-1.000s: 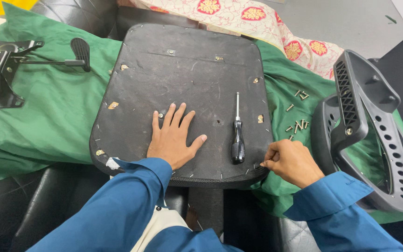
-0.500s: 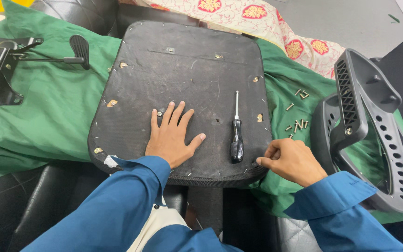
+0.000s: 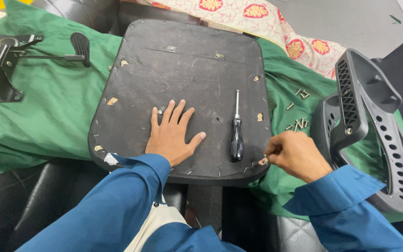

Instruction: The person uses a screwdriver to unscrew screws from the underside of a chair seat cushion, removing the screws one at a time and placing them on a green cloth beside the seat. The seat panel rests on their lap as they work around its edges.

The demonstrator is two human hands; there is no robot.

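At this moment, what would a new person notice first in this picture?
First, the big dark seat board lying underside up on the green cloth, in the middle. The left hand presses flat on it beside a black-handled screwdriver, while the right hand pinches something small at its near right corner.

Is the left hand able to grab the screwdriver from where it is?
Probably yes: the left hand lies flat on the seat board, and the screwdriver lies just beside it with nothing between them.

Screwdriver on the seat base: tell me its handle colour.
Black handle, with a silver shaft, on the screwdriver; the head view shows it.
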